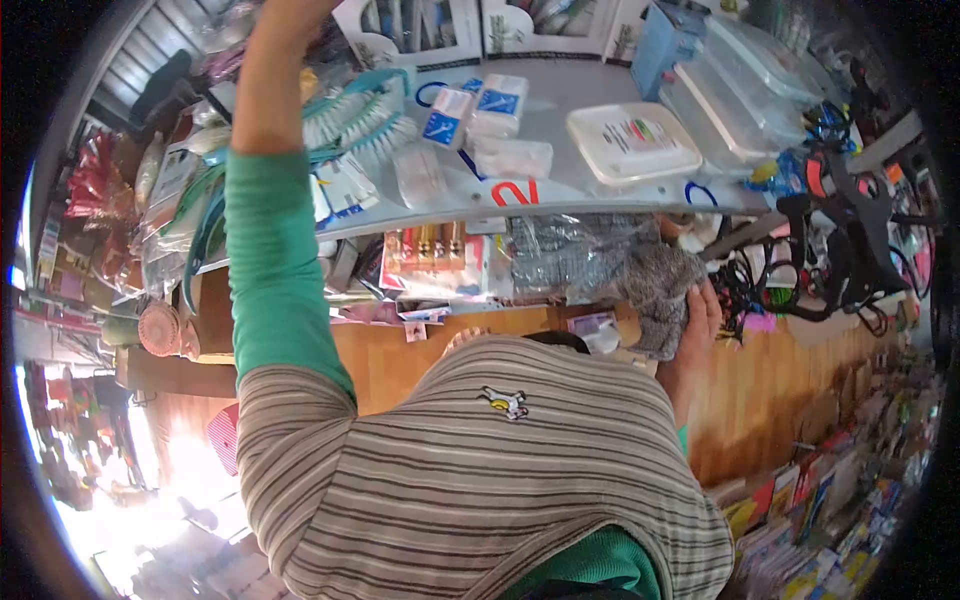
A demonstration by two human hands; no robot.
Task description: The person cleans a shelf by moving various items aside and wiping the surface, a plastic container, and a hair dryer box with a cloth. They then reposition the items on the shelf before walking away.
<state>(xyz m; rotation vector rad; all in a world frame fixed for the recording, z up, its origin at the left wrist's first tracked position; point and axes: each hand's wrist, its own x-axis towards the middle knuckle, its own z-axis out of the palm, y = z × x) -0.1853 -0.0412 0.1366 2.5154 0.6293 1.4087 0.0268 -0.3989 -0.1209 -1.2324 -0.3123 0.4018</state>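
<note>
One grey knitted item (662, 300) lay at three o'clock from the middle of the view, in front of the lower shelf, its bottom end above the wooden floor (770, 405). One right hand (700, 320) was against its outer side, several fingers lying close together along the edge; the thumb was hidden, so whether the hand was clamped on the item I could not tell. One left arm (272, 215) in a green sleeve reached from ten toward eleven o'clock and ran out past the top edge, so the left hand was beyond view and I could not tell its grip. Just beside the knitted item, toward two o'clock, was one dark bundle (560, 255) in clear plastic. On the upper shelf (575, 85), near twelve, two small packs with blue labels (500, 103) stood side by side, above one red hook-shaped mark (515, 193). One white lidded box (632, 150) sat between one and two o'clock, and one blue hook-shaped mark (700, 193) at two. Two white display boxes (550, 45) flanked twelve at the far edge. At eleven lay several teal brushes (360, 115), overlapping too much to count.
</note>
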